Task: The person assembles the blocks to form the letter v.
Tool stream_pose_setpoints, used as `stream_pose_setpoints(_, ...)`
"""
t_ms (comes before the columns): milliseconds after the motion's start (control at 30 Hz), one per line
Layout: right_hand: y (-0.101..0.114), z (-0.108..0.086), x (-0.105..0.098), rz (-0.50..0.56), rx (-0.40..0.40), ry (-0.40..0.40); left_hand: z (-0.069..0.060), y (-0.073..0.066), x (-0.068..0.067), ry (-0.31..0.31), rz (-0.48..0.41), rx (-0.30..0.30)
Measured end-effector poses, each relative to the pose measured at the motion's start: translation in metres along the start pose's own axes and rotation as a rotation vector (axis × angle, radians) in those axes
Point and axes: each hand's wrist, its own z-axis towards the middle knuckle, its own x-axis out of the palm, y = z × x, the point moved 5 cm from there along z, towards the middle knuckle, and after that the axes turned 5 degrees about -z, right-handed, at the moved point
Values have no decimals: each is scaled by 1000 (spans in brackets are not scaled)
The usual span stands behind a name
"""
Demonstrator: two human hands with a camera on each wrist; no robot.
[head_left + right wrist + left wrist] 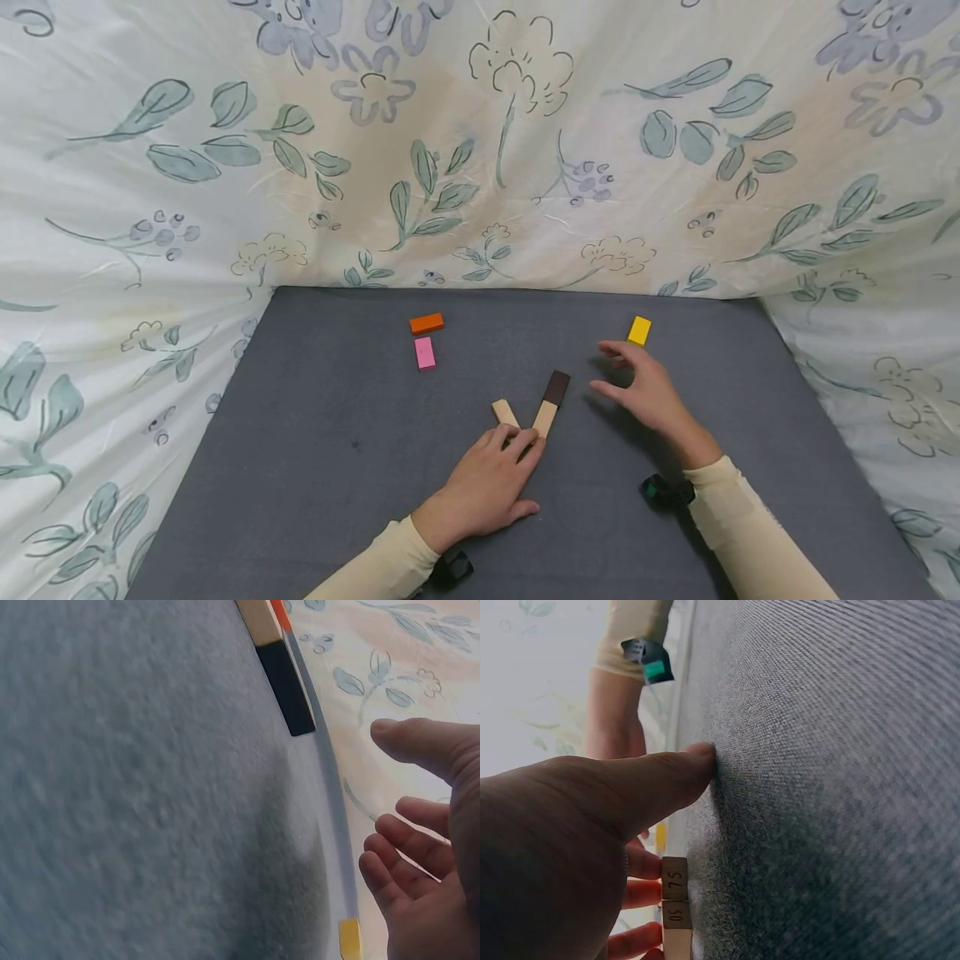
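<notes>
A gray table spreads wide to the left of the blocks, its far edge crossing mid-frame below floral cloth, with orange and pink blocks toward that edge. At center, the left hand, thumb and fingers apart, touches two pale wooden blocks angled like a V, the right one end to end with a dark brown block. Right of center, the right hand hovers, its grip apart, near a small yellow block.
</notes>
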Motion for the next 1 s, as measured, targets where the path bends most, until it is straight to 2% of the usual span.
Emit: stream_pose_setpoints(1000, -28, 5, -40, -42, 105, -30, 0, 0, -1, 14, -12, -3)
